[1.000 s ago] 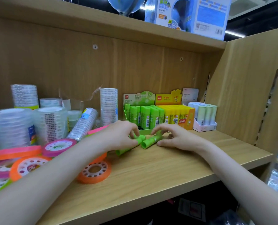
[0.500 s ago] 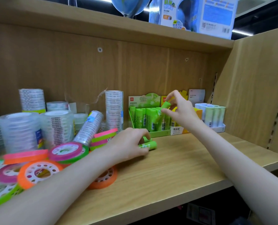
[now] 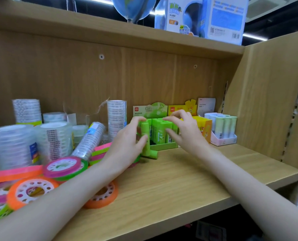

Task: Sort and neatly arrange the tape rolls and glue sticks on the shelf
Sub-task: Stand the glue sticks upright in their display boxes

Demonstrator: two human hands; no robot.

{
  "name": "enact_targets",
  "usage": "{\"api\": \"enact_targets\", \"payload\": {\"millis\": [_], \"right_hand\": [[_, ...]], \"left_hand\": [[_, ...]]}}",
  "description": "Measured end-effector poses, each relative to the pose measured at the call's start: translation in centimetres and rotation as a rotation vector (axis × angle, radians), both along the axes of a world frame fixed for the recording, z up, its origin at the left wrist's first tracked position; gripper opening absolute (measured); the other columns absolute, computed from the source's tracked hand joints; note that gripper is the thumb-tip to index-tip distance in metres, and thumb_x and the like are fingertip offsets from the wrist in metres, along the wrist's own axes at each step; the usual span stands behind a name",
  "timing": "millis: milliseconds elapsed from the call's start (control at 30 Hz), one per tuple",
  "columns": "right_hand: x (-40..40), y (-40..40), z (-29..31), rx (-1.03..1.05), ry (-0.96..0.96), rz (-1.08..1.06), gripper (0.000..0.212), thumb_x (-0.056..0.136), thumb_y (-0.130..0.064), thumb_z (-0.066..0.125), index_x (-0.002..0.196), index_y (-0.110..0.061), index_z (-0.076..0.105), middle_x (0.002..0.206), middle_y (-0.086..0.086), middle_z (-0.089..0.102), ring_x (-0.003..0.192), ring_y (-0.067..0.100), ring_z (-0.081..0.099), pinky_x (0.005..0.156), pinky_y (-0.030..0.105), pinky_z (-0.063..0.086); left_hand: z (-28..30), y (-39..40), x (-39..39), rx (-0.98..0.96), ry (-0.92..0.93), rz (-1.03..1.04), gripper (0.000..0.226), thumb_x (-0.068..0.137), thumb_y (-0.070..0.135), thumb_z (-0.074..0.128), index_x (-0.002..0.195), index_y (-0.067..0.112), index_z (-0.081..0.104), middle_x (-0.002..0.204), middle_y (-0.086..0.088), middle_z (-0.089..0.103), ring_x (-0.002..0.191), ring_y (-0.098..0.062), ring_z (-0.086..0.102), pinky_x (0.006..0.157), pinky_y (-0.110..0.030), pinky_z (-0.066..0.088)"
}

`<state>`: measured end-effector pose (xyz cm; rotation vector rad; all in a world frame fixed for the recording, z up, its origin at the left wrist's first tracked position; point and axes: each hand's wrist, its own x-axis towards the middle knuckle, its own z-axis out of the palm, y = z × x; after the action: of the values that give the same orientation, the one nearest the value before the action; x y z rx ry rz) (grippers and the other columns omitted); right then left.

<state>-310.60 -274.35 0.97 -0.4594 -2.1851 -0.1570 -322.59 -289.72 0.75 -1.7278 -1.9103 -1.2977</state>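
Wooden shelf (image 3: 171, 185) carries it all. Your left hand (image 3: 127, 145) grips an upright green glue stick (image 3: 145, 134) just before the green box (image 3: 157, 134) at 12 o'clock; another stick (image 3: 153, 154) lies below. Your right hand (image 3: 184, 131), fingers curled, touches the boxed sticks. Tape rolls (image 3: 45, 164) crowd 9 o'clock.
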Motion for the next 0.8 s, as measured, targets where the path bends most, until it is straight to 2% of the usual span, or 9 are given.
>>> {"api": "enact_targets", "payload": {"millis": [67,133,267,333,467,600,667,733,800], "right_hand": [[0.6,-0.8,-0.4,-0.118,-0.025,0.143,0.025,0.086,-0.024,0.064,0.108,-0.013,0.064,0.104,0.002,0.062,0.099,0.018,0.05,0.082,0.027,0.036],[0.2,-1.8,-1.0,-0.242,-0.255,0.211,0.026,0.084,-0.029,0.067,0.105,-0.015,0.064,0.103,-0.003,0.065,0.096,0.012,0.049,0.077,0.021,0.033],[-0.8,-2.5,-1.6,-0.272,-0.408,0.233,0.027,0.083,-0.025,0.068,0.107,-0.014,0.061,0.104,-0.004,0.063,0.09,0.005,0.049,0.074,0.012,0.034],[-0.6,-2.1,-1.1,-0.312,-0.306,0.236,0.023,0.084,-0.018,0.067,0.106,-0.013,0.062,0.098,-0.006,0.06,0.086,0.005,0.05,0.069,0.007,0.036],[0.4,-1.2,1.4,-0.51,0.111,0.293,0.017,0.085,-0.015,0.064,0.103,-0.016,0.062,0.095,-0.006,0.06,0.089,0.006,0.055,0.071,0.011,0.042],[-0.9,-1.1,3.4,-0.5,0.158,0.272,0.013,0.083,-0.014,0.066,0.094,-0.011,0.059,0.091,0.001,0.062,0.085,0.014,0.059,0.076,0.026,0.049],[-1.7,-0.9,3.8,-0.624,0.281,0.304,0.012,0.081,-0.009,0.064,0.085,-0.015,0.054,0.084,0.005,0.063,0.076,0.018,0.06,0.074,0.034,0.051],[-2.3,-0.4,4.0,-0.73,0.397,0.317,0.018,0.079,-0.006,0.061,0.081,-0.018,0.049,0.081,0.006,0.062,0.07,0.02,0.06,0.07,0.034,0.051],[-3.0,0.2,4.3,-0.745,0.409,0.291,0.021,0.079,-0.008,0.062,0.083,-0.022,0.046,0.089,0.01,0.062,0.071,0.02,0.059,0.068,0.031,0.049]], "left_hand": [[0.3,-0.1,-0.1,0.072,-0.001,0.009,0.037,0.09,0.013,0.055,0.126,0.019,0.045,0.093,0.002,0.059,0.085,-0.013,0.055,0.074,-0.021,0.037],[0.5,-0.2,-0.1,0.114,0.002,0.02,0.036,0.09,0.011,0.056,0.124,0.018,0.047,0.092,-0.001,0.06,0.083,-0.013,0.053,0.069,-0.018,0.033],[0.6,-0.5,-0.4,0.107,-0.012,0.036,0.035,0.089,0.009,0.057,0.122,0.019,0.049,0.09,-0.001,0.06,0.085,-0.014,0.054,0.066,-0.017,0.032],[0.7,-0.6,-0.5,0.108,-0.022,0.037,0.034,0.089,0.01,0.057,0.121,0.02,0.049,0.092,0.002,0.06,0.085,-0.012,0.055,0.065,-0.016,0.034],[0.9,-0.6,-0.6,0.111,-0.013,0.06,0.034,0.089,0.014,0.057,0.12,0.023,0.048,0.093,0.004,0.06,0.074,-0.009,0.053,0.068,-0.023,0.037],[0.9,-0.6,-0.6,0.096,0.011,0.071,0.034,0.089,0.012,0.058,0.12,0.021,0.049,0.092,0.006,0.059,0.085,-0.011,0.055,0.072,-0.023,0.04],[0.9,-0.7,-0.7,0.081,0.006,0.076,0.034,0.088,0.012,0.059,0.119,0.021,0.049,0.09,0.005,0.06,0.087,-0.013,0.057,0.077,-0.029,0.045],[0.9,-0.6,-0.8,0.051,0.007,0.079,0.034,0.088,0.012,0.059,0.119,0.021,0.05,0.089,0.001,0.063,0.084,-0.016,0.06,0.08,-0.033,0.047],[0.8,-0.5,-0.8,0.006,0.014,0.084,0.034,0.088,0.013,0.059,0.12,0.02,0.05,0.092,-0.002,0.065,0.083,-0.016,0.062,0.082,-0.035,0.048]]}}
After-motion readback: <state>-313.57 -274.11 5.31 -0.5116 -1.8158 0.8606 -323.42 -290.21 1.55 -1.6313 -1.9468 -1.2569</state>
